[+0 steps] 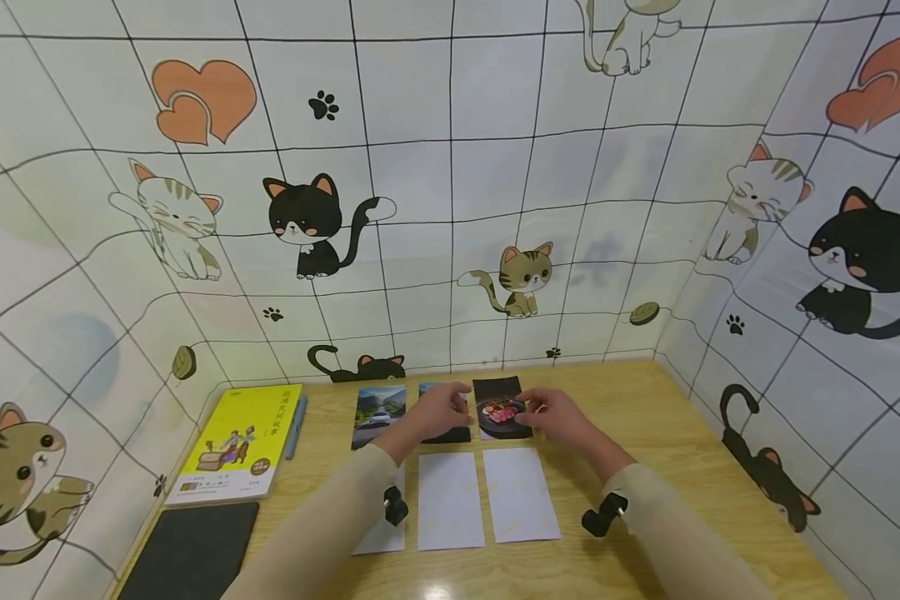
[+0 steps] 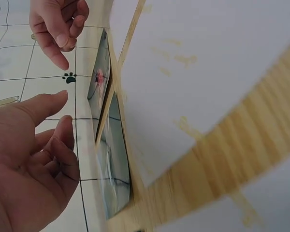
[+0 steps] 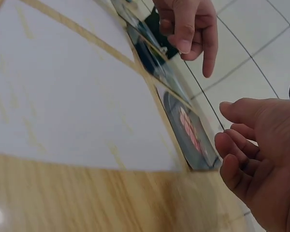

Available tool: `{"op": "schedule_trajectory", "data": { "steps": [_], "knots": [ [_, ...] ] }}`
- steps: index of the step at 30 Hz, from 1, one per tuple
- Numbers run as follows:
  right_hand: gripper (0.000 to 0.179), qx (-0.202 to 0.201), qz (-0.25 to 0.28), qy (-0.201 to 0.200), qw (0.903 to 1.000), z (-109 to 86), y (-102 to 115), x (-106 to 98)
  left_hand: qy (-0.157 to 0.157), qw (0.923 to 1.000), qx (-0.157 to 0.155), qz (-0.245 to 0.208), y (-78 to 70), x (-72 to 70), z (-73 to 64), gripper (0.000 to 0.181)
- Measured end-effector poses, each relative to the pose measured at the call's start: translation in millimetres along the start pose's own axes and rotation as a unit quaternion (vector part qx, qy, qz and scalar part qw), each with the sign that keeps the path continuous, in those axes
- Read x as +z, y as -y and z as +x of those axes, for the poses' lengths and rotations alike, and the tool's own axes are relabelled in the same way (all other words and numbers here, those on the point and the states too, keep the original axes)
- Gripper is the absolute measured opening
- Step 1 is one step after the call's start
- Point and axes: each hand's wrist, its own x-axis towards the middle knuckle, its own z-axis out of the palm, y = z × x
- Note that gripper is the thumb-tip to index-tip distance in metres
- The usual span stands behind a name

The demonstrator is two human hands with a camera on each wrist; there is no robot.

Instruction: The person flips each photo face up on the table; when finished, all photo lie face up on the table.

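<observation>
My left hand (image 1: 437, 410) hovers over the middle photo card (image 1: 450, 436), covering much of it. Nothing is between its loosely bent fingers, as the left wrist view shows. At the right edge of a photo card of pink food in a dark pan (image 1: 499, 413) is my right hand (image 1: 558, 417). In the right wrist view its thumb and bent fingers stand apart with nothing in them. A photo card of a car on a road (image 1: 379, 414) lies left of these two. Nearer me is a row of white cards (image 1: 450, 500), the left one partly hidden by my left sleeve.
On the left of the wooden table (image 1: 622, 392) lies a yellow book (image 1: 232, 433), with a blue pen (image 1: 296, 429) along its right side. A flat black item (image 1: 195, 550) sits in front of the book. Cat-patterned cloth walls (image 1: 420, 183) rise behind and on both sides.
</observation>
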Motion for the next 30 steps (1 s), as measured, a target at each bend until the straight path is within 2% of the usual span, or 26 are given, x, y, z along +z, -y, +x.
{"op": "schedule_trajectory", "data": {
  "steps": [6, 11, 14, 20, 24, 30],
  "knots": [
    [0.036, -0.032, -0.015, -0.031, 0.9989, -15.3, 14.0, 31.0, -0.002, 0.9997, 0.019, -0.014, 11.3, -15.0, -38.1, 0.063],
    [0.041, -0.077, -0.011, -0.041, 0.9962, -30.5, 25.4, 58.1, -0.006, 0.9987, 0.05, 0.006, 25.3, -27.9, -70.4, 0.057],
    [0.044, -0.111, -0.015, -0.021, 0.9935, -36.0, 35.4, 73.7, -0.015, 0.9973, 0.06, 0.038, 30.4, -38.1, -91.5, 0.053],
    [0.053, -0.158, -0.067, 0.037, 0.9844, -40.2, 57.2, 109.3, -0.014, 0.9932, 0.03, 0.112, 40.1, -54.2, -134.4, 0.059],
    [0.066, -0.176, -0.105, 0.067, 0.9765, -41.2, 73.5, 136.1, -0.013, 0.9904, 0.015, 0.136, 51.2, -61.2, -160.2, 0.062],
    [0.081, -0.186, -0.165, 0.113, 0.9619, -43.8, 88.6, 164.2, 0.005, 0.9874, 0.024, 0.156, 65.2, -64.1, -189.1, 0.077]
  ]
}}
